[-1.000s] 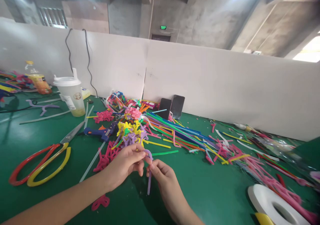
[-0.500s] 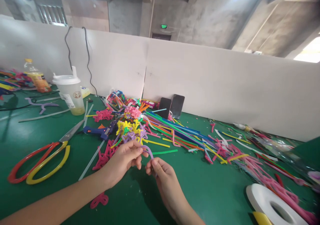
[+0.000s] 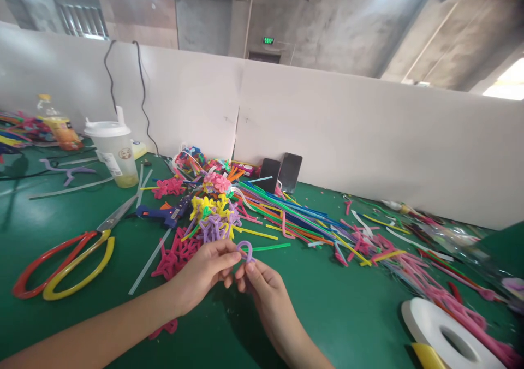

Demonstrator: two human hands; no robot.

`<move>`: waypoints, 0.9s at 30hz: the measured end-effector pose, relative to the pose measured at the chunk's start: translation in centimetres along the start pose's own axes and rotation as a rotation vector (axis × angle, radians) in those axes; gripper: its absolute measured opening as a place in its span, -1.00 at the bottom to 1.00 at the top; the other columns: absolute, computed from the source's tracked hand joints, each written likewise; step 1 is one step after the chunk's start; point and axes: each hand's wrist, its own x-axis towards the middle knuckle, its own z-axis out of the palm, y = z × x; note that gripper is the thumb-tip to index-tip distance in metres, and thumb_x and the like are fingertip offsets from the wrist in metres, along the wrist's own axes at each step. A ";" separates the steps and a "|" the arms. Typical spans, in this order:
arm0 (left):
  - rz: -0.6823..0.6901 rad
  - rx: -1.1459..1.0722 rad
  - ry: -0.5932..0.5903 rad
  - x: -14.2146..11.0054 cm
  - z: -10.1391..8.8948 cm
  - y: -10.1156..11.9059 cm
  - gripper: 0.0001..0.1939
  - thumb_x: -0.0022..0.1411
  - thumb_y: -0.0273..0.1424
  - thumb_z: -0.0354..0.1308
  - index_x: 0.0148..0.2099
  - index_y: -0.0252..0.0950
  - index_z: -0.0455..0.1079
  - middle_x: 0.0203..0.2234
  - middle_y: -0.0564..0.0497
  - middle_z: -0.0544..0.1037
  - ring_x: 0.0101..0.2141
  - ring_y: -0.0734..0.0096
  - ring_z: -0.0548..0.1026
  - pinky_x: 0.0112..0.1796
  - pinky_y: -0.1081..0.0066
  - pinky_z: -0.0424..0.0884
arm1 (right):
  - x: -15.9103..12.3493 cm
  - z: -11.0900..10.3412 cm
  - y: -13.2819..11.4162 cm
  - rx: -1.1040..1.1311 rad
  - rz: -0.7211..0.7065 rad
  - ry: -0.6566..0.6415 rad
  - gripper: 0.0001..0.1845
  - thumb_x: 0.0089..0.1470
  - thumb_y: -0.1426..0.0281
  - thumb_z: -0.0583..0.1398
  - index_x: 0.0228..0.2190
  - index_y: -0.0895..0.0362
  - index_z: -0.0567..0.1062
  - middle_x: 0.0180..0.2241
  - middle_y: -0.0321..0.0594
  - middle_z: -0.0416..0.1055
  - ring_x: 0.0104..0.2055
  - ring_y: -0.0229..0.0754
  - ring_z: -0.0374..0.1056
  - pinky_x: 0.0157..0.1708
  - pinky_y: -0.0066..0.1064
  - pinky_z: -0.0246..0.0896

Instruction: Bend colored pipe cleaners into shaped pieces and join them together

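Observation:
Between my two hands a purple pipe cleaner is bent into a small upright loop above the green table. My left hand pinches one side of it, closed at the fingertips. The other side is pinched by my right hand, its fingers curled closed. Just behind my left hand lies a heap of purple bent pipe cleaner shapes with yellow ones beyond. Deep pink flower shapes lie left of it, and one more pink shape is partly covered by my left forearm.
Scissors with red and yellow handles lie at left, near a blue glue gun. A lidded cup stands behind them. Loose pipe cleaners spread rightward past two phones. A white tape roll sits front right.
The purple pipe cleaner has gone from an open arch to a tighter, rounder loop. My hands have come closer together, the left moving slightly toward the right.

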 end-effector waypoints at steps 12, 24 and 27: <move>0.218 0.769 0.104 -0.4 -0.2 1.1 -0.84 0.12 -0.39 -0.05 -0.48 -0.31 0.23 -0.57 0.12 0.24 -0.57 0.56 0.26 -0.56 0.56 0.17 | -0.1 0.2 -0.3 -0.171 -0.022 0.031 -0.77 0.07 0.24 0.01 -0.43 0.17 0.27 -0.67 -0.34 0.31 -0.62 -0.33 0.18 -0.57 -0.50 0.04; 0.203 1.106 -0.041 -0.4 -0.7 1.5 -0.82 0.09 -0.37 -0.01 -0.52 -0.32 0.23 -0.61 0.11 0.28 -0.56 0.51 0.23 -0.55 0.52 0.07 | -1.1 -0.2 -1.2 -0.787 -0.022 -0.019 -0.76 0.08 0.32 -0.03 -0.57 0.11 0.22 -0.63 -0.29 0.38 -0.60 -0.29 0.23 -0.56 -0.49 -0.04; 0.259 1.180 -0.038 -0.5 -0.8 1.5 -0.82 0.09 -0.42 -0.02 -0.53 -0.31 0.23 -0.61 0.09 0.29 -0.56 0.50 0.24 -0.55 0.51 0.05 | -1.2 -0.2 -1.0 -1.013 -0.103 0.019 -0.82 0.07 0.36 -0.02 -0.54 0.10 0.24 -0.59 -0.26 0.37 -0.58 -0.27 0.23 -0.59 -0.48 -0.13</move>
